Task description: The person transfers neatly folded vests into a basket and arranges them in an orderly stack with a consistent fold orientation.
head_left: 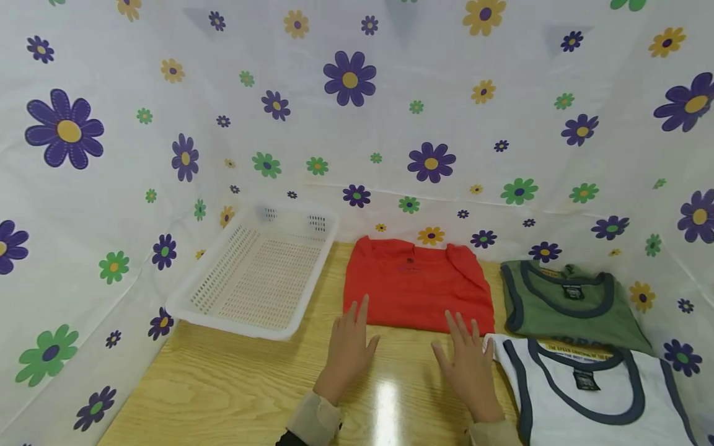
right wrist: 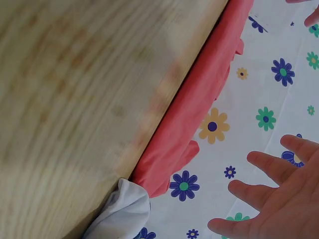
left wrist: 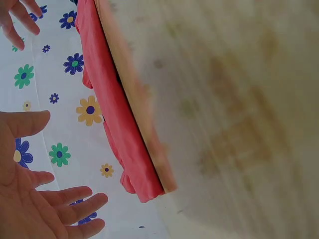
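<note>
One folded red shirt (head_left: 415,285) lies flat on the wooden tabletop (head_left: 234,384), toward the far edge and roughly in the middle, with its collar pointing away. Two hands sit just near of it. The left hand (head_left: 348,350) is flat with its fingers (head_left: 361,313) straight and slightly spread, the tips reaching the shirt's near left edge; whether they rest on the cloth or just over it cannot be told. The right hand (head_left: 467,365) is likewise flat and spread, holding nothing, its fingers (head_left: 453,327) at the shirt's near right edge. In the wrist views the same red shirt (left wrist: 117,109) (right wrist: 199,104) shows as a thin folded layer on the wood, with each open palm (left wrist: 30,199) (right wrist: 279,199) beside it. To the right are two more garments: one green tank top (head_left: 563,303) with dark trim, farther back, and one white tank top (head_left: 591,390) with dark trim, nearer, overlapping the green one's near edge and lying just beside the right hand. To the left of the shirt stands one white perforated plastic basket (head_left: 253,275), tilted against the backdrop. A white cloth printed with purple, green and yellow flowers (head_left: 351,77) surrounds the tabletop on three sides.
</note>
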Available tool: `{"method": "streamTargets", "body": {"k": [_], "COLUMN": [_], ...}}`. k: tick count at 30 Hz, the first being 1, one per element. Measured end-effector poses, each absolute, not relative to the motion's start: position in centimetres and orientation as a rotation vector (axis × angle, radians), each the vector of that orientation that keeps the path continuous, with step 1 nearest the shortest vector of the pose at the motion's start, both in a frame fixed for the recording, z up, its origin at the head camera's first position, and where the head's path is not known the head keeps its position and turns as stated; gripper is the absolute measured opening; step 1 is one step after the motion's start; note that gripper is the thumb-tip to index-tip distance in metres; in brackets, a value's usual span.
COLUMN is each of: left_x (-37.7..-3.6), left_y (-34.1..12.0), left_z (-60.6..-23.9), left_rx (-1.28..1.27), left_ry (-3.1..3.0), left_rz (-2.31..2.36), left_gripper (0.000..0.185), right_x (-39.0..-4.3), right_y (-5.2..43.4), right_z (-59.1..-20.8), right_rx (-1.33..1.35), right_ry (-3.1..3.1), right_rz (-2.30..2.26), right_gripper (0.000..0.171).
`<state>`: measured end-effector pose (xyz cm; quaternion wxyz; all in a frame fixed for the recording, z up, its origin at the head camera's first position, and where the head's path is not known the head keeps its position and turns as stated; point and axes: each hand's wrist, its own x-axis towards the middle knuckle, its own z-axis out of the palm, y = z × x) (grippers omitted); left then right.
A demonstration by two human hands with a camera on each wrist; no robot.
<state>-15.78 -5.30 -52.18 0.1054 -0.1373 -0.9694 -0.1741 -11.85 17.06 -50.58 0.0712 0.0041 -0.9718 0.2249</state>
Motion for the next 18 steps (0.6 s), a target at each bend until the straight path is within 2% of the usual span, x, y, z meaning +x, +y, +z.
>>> {"method": "streamTargets", "body": {"k": [11, 18], "left_x": [-17.6, -17.9], "left_y": [-5.6, -7.0], "left_z": [-51.9, -51.0], "left_rx": [-0.357, -0.262], "left_ry": [-2.863, -2.536], "left_rz": [-0.516, -0.53], "left_gripper": [0.072, 0.043], "right_x": [-14.1, -14.1], "right_y": [19.0, 19.4], "right_z": [-50.3, -50.0], "right_rx": [0.052, 0.071], "right_ry": [-2.891, -2.864], "right_rz": [0.599, 0.645], "right_gripper": [0.064, 0.063]}}
